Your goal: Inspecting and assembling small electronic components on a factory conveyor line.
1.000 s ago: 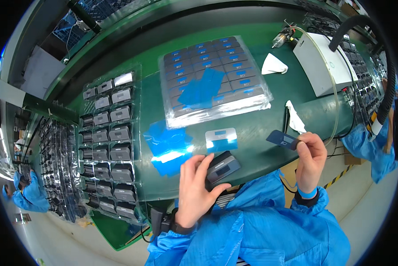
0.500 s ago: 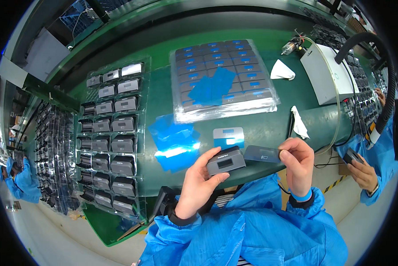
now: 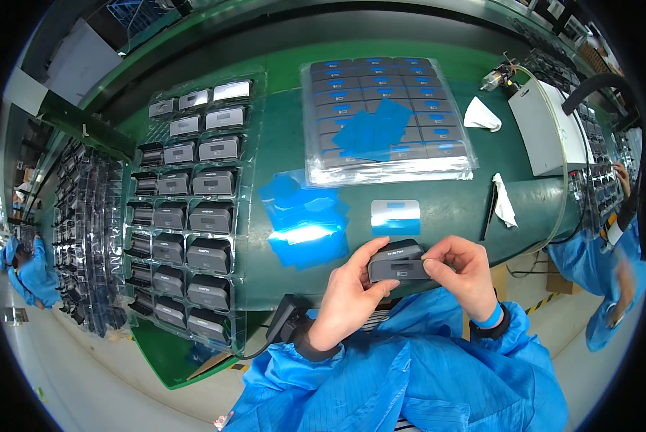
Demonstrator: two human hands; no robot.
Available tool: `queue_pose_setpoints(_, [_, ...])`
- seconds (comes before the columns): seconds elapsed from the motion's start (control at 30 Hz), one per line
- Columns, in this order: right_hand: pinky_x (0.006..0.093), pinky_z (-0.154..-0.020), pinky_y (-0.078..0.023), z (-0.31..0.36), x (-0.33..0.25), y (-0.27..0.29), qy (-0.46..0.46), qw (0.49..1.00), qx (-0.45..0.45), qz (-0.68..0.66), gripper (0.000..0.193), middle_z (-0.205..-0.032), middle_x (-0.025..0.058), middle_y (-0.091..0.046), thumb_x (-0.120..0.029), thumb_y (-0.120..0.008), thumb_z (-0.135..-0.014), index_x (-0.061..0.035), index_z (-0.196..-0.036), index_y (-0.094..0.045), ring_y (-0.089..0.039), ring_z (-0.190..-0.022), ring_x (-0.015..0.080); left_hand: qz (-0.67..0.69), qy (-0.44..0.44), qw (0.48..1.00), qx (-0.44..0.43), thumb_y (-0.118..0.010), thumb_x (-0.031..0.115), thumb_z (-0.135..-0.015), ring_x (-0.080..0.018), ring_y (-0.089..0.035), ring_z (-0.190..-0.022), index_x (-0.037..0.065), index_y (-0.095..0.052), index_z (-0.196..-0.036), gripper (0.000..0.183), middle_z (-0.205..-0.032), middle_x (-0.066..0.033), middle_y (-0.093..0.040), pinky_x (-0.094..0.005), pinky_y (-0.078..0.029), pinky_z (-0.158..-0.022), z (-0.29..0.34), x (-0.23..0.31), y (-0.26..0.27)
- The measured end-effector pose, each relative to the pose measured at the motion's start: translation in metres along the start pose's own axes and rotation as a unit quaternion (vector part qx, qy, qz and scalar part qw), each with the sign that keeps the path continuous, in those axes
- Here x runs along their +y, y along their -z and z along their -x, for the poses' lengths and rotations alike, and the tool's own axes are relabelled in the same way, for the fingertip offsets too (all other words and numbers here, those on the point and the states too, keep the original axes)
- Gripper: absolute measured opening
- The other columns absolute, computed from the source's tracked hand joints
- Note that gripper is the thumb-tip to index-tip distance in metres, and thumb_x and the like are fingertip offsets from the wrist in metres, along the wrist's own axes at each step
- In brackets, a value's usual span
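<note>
Close to the bench's near edge, my left hand (image 3: pixel 348 299) grips a dark grey device housing (image 3: pixel 397 251) by its left end, thumb below and fingers above. A thin dark front panel (image 3: pixel 400 272) with a small pale card symbol lies against the housing's front face. My right hand (image 3: pixel 465 276) pinches that panel's right end between thumb and fingertips. Whether the panel is seated flush I cannot tell. Just beyond, a shiny panel (image 3: pixel 395 209) with blue film on its lower part rests on the green mat.
Clear trays of grey housings (image 3: pixel 213 215) stand at left. Loose blue film sheets (image 3: pixel 301 216) lie beside them. At the back is a stack of dark panels (image 3: pixel 385 93) with blue tabs. White cloths (image 3: pixel 504 201), a black pen-like tool (image 3: pixel 490 214) and a white box (image 3: pixel 549 126) are right.
My right hand has brought the dark panel leftward onto the housing's front; before, they were side by side. The whole view has shifted slightly. A co-worker's hand at right has moved.
</note>
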State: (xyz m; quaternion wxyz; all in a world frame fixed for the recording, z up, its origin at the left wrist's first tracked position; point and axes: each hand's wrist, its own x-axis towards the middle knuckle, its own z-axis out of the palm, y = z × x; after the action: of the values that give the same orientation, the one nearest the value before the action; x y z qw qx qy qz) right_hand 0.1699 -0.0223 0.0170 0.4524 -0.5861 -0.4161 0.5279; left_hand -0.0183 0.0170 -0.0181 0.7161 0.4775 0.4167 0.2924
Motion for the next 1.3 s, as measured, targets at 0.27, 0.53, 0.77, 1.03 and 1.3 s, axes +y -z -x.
queue_pose_setpoints(0.27, [0.0231,-0.062,-0.045,-0.006,-0.002,-0.002,0.023,0.995,0.010,0.092,0.008,-0.069,0.0027,-0.062,-0.005,-0.066,-0.080,0.0028,-0.081,-0.063,-0.053,-0.067,0.0065,-0.038,0.015,0.999,-0.004,-0.066,-0.007,-0.078,-0.0127,-0.062,-0.090,0.002,-0.044,-0.133,0.060,-0.105,-0.0121,-0.065,-0.0279,-0.052,-0.076,0.001,0.001,0.002])
queue_pose_setpoints(0.53, [0.0249,-0.060,-0.045,-0.006,-0.009,-0.005,0.057,0.987,0.016,0.146,0.006,-0.067,0.0049,-0.061,-0.004,-0.065,-0.079,0.0020,-0.079,-0.063,-0.054,-0.064,0.0086,-0.065,-0.021,0.998,-0.013,-0.067,-0.003,-0.079,-0.0114,-0.061,-0.083,0.003,-0.043,-0.133,0.059,-0.098,-0.0090,-0.065,-0.0281,-0.052,-0.073,0.002,0.001,0.003])
queue_pose_setpoints(0.77, [0.0268,-0.058,-0.046,-0.005,-0.012,-0.008,0.111,0.974,0.034,0.197,0.006,-0.068,0.0091,-0.059,-0.002,-0.065,-0.078,0.0027,-0.080,-0.062,-0.057,-0.062,0.0140,0.061,-0.001,0.995,-0.084,-0.057,-0.001,-0.089,-0.0108,-0.053,-0.087,0.007,-0.030,-0.140,0.059,-0.113,-0.0082,-0.053,-0.0260,-0.048,-0.076,0.003,0.009,0.002])
queue_pose_setpoints(1.03, [0.0308,-0.056,-0.046,0.000,-0.017,-0.001,0.293,0.929,0.025,0.227,0.012,-0.072,0.0092,-0.060,0.005,-0.068,-0.069,0.0004,-0.080,-0.063,-0.057,-0.059,0.0224,0.078,0.008,0.992,-0.103,-0.053,-0.004,-0.090,-0.0116,-0.053,-0.088,0.008,-0.031,-0.138,0.055,-0.112,-0.0082,-0.052,-0.0264,-0.047,-0.081,0.002,0.013,0.004])
queue_pose_setpoints(1.3, [0.0305,-0.052,-0.041,0.012,-0.023,0.007,0.492,0.826,-0.062,0.269,0.026,-0.071,0.0055,-0.059,0.004,-0.072,-0.058,-0.0023,-0.083,-0.066,-0.055,-0.058,0.0205,0.094,0.000,0.991,-0.097,-0.053,-0.005,-0.089,-0.0124,-0.053,-0.086,0.005,-0.033,-0.136,0.052,-0.108,-0.0077,-0.053,-0.0257,-0.045,-0.081,-0.001,0.010,0.006])
